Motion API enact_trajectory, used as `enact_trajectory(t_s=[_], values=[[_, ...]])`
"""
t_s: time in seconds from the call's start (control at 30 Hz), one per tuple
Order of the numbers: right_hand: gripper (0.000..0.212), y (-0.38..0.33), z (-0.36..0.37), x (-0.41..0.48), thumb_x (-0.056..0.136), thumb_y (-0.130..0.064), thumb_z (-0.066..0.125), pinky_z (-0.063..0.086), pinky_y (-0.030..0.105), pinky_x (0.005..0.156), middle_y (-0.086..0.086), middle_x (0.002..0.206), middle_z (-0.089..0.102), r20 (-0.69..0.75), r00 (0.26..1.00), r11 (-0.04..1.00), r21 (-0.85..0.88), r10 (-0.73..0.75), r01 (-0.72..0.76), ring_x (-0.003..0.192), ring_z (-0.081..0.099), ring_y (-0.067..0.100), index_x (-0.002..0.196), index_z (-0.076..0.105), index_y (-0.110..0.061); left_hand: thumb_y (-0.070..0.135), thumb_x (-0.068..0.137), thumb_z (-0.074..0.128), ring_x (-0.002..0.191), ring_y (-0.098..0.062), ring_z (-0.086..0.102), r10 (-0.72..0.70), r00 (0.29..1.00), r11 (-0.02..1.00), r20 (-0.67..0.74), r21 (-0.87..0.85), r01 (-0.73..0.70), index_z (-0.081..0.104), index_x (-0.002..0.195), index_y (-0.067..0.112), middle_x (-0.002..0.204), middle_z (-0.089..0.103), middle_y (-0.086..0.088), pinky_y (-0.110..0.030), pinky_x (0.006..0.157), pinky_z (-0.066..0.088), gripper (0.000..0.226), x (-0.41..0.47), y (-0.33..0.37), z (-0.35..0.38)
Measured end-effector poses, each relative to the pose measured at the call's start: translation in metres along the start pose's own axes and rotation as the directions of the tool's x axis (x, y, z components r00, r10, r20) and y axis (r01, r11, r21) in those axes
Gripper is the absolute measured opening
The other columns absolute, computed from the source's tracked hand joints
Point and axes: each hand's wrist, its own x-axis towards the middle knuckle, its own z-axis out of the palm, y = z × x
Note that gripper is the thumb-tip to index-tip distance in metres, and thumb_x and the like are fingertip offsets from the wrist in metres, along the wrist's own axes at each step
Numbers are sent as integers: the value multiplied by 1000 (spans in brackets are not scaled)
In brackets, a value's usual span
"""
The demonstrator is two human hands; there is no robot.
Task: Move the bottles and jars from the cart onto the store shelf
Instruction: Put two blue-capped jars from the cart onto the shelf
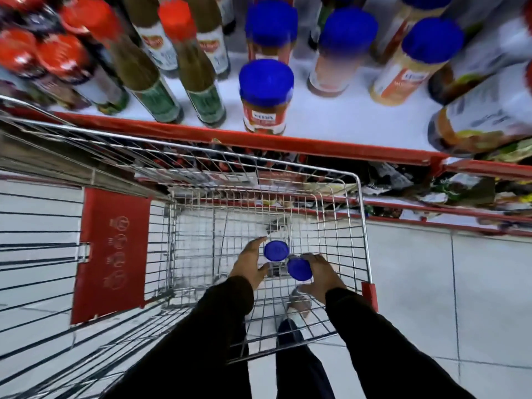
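Observation:
Two blue-lidded jars stand low in the wire cart. My left hand curves around the left jar, fingers spread beside its lid, not clearly gripping it. My right hand is closed on the right jar, whose lid tilts toward me. Both arms wear black sleeves. Above the cart, the white store shelf with a red front edge holds a blue-lidded jar at the front and more blue-lidded jars behind.
Tall green bottles with red caps and red-lidded jars fill the shelf's left part. Large jars crowd its right end. A red panel hangs on the cart's left side. Lower shelves hold packets.

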Motion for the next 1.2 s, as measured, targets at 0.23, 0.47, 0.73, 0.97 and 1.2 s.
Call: enact_trajectory(t_s=[0.23,0.47,0.73,0.97,1.2], values=[[66,10,12,30,63,-20,83,50,29,83,4,125,56,-126,990,998,-2,-62,62,108,61,28,123,54,-18,0,77,73,113,-27,62,-6,996,1000,-92,24,8,54,132,11,125,65,-9,-26,96,45,59,32,-10,33],[64,11,-9,7,60,-30,86,47,23,75,1,116,66,-218,973,993,71,-82,99,99,65,24,117,58,-21,4,72,81,107,-22,64,-3,989,997,-147,-79,-9,55,122,20,118,67,-2,-30,89,52,59,9,-13,22],[68,-3,-53,-64,56,-43,87,51,21,82,-6,111,64,-373,909,942,196,-185,272,98,64,16,117,62,-25,1,76,79,110,-17,60,13,960,945,-279,-309,-103,56,115,25,117,61,1,-5,72,51,52,-57,31,-25],[68,-20,-108,-116,54,-54,84,55,22,88,-10,115,65,-535,798,859,233,-279,456,102,64,7,115,59,-35,11,78,80,110,-8,59,191,896,908,-402,-274,-316,55,124,21,117,62,8,-24,90,55,54,-98,97,-68],[58,-37,-176,-144,53,-56,86,57,17,81,-31,101,67,-766,598,764,234,-235,601,93,66,-6,102,57,-58,14,78,81,110,-11,64,255,792,812,-555,-322,-487,55,123,37,125,64,-2,-22,91,54,57,-103,170,-97]])
